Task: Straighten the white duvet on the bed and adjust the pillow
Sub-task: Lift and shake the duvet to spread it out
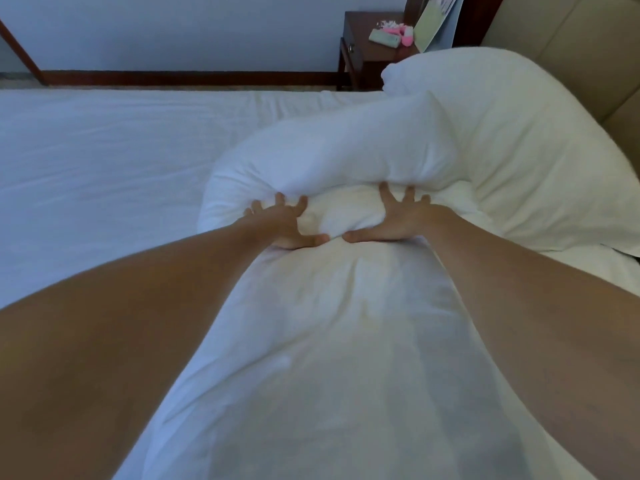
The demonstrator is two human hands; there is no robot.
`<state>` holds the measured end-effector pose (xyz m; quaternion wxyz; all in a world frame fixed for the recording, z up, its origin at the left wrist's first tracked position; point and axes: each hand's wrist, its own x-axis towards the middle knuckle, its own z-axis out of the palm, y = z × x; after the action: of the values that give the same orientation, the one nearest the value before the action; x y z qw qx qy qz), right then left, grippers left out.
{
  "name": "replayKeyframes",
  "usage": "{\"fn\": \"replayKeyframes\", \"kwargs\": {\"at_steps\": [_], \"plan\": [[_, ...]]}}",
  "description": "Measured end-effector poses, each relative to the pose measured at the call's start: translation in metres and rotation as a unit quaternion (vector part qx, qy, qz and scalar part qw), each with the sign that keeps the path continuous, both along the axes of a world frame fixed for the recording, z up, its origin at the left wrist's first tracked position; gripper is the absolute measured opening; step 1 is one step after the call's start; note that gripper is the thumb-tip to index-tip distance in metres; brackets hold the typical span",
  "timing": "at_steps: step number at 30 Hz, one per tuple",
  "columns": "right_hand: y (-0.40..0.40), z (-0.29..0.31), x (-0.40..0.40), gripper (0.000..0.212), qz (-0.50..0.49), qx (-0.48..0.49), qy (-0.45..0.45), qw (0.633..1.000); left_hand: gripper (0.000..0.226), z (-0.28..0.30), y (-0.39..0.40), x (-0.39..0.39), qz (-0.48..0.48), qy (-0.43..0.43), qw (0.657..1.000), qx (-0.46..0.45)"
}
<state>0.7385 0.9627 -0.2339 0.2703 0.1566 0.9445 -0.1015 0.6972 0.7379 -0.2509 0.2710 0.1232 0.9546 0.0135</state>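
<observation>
Hands first: both are stretched out ahead of the person, bare forearms reaching from the bottom corners, and both lie flat on a white pillow [329,161] with fingers spread wide and thumbs pointing inward until the two thumb tips nearly meet. The left hand [282,223] presses into the soft fabric at the pillow's near edge, its fingers fanned forward and sinking slightly into the puffed part; nothing is pinched or curled round. The right hand [398,220] lies just beside it in the same manner, palm down, fingers splayed and pushing into the fold where the pillow bulges up beyond the fingertips. Between and under the palms the cloth dents, and past the fingers the pillow rises in a rounded roll that bends away toward the right. Beyond that roll and to the right of the right hand a second pillow [502,140] leans against a beige padded headboard [554,39]. On the near side of the hands, running back between the two forearms toward the person, lies the white duvet [329,358], lightly creased and humped. To the left of the left hand the bed [104,161] stretches flat and smooth under its white sheet. Farther off past the pillows stands a dark wooden nightstand [356,53] carrying some pink items [398,31], too small to identify.
</observation>
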Motion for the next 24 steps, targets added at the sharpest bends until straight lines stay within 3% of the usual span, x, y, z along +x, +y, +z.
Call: {"fn": "replayKeyframes", "kwargs": {"at_steps": [5,16,24], "plan": [[0.009,-0.041,-0.038,0.145,0.002,0.021,0.006,1.000,0.120,-0.031,0.019,-0.027,0.021,-0.025,0.999,-0.007],[0.010,-0.084,-0.100,0.148,-0.041,0.030,0.088,0.995,0.129,-0.054,0.064,-0.077,0.069,-0.041,0.996,-0.050],[0.014,-0.073,-0.071,0.119,-0.021,-0.008,0.146,0.989,0.133,-0.053,0.060,-0.061,0.095,0.020,0.995,-0.003]]}}
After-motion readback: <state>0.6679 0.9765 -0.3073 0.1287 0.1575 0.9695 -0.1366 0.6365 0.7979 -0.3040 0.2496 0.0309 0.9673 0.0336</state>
